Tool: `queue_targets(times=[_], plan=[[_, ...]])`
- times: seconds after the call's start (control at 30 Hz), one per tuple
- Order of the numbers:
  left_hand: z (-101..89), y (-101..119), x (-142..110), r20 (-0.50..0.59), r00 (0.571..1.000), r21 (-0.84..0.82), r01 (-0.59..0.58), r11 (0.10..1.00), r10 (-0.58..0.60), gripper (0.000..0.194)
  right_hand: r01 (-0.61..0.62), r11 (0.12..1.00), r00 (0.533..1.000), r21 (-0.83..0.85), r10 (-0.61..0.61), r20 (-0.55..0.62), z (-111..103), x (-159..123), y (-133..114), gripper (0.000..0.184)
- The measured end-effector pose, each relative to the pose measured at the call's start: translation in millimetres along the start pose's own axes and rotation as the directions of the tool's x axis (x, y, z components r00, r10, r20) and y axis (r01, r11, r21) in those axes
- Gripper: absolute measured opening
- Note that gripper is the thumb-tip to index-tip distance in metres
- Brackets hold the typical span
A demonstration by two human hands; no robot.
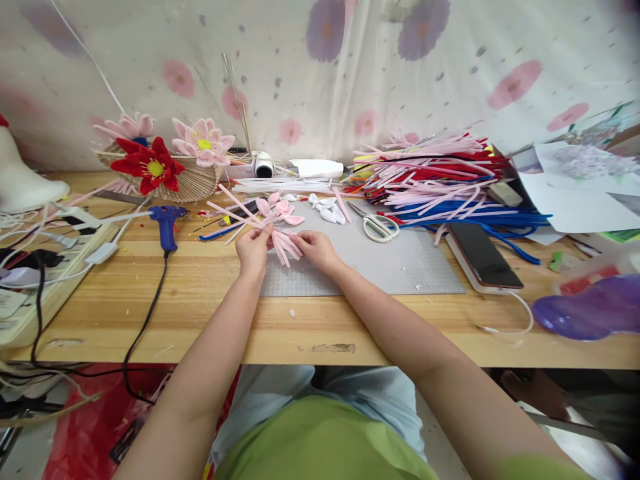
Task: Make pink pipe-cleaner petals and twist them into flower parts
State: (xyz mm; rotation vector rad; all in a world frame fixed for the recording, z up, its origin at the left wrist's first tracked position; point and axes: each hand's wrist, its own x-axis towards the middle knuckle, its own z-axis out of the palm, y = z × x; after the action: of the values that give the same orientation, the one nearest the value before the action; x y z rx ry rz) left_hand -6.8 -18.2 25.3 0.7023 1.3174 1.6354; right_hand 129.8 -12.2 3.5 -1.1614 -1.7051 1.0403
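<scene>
Both hands hold a spread bunch of pink pipe cleaners [285,248] over the left part of a grey cutting mat [415,267]. My left hand [254,251] is closed on the bunch near its middle, thumb on top. On the bunch's right side, my right hand [316,249] pinches some of the stems between thumb and fingers. Just behind the hands lie pink petal shapes bent from pipe cleaner [279,209]. White petal shapes [327,209] rest farther back on the mat, and scissors [379,225] lie to their right.
A blue glue gun [168,225] stands at left, its cord crossing the table edge. Behind it sit a red flower [153,168] and a pink flower [204,141]. Piled pipe cleaners [435,170] fill the back right, near a phone [484,255] and a purple object [590,308].
</scene>
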Motion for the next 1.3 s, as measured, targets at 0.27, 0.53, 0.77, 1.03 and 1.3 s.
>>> queue_targets(times=[0.27, 0.53, 0.77, 1.03, 1.3], plan=[[-2.6, -3, 5, -0.035, 0.999, -0.039, -0.038, 0.998, 0.037, 0.028, -0.034, 0.994, 0.998, 0.105, 0.028, 0.059, 0, -1, -5, 0.038], [6.2, -9, -4, 0.103, 0.993, -0.089, -0.051, 0.995, 0.060, 0.025, -0.145, 0.938, 0.981, 0.315, 0.096, 0.166, 2, 3, -12, 0.040], [17.1, -8, -13, 0.145, 0.989, -0.197, 0.059, 0.979, -0.031, 0.029, -0.241, 0.881, 0.970, 0.408, 0.201, 0.139, 11, 3, -16, 0.046], [9.1, -6, -10, 0.191, 0.981, -0.063, -0.024, 0.998, 0.036, 0.027, -0.299, 0.856, 0.943, 0.423, 0.196, 0.269, 9, 1, -24, 0.024], [1.1, -5, -2, 0.194, 0.981, 0.021, -0.007, 1.000, 0.002, 0.028, -0.342, 0.891, 0.879, 0.299, 0.191, 0.438, -4, 1, -18, 0.024]])
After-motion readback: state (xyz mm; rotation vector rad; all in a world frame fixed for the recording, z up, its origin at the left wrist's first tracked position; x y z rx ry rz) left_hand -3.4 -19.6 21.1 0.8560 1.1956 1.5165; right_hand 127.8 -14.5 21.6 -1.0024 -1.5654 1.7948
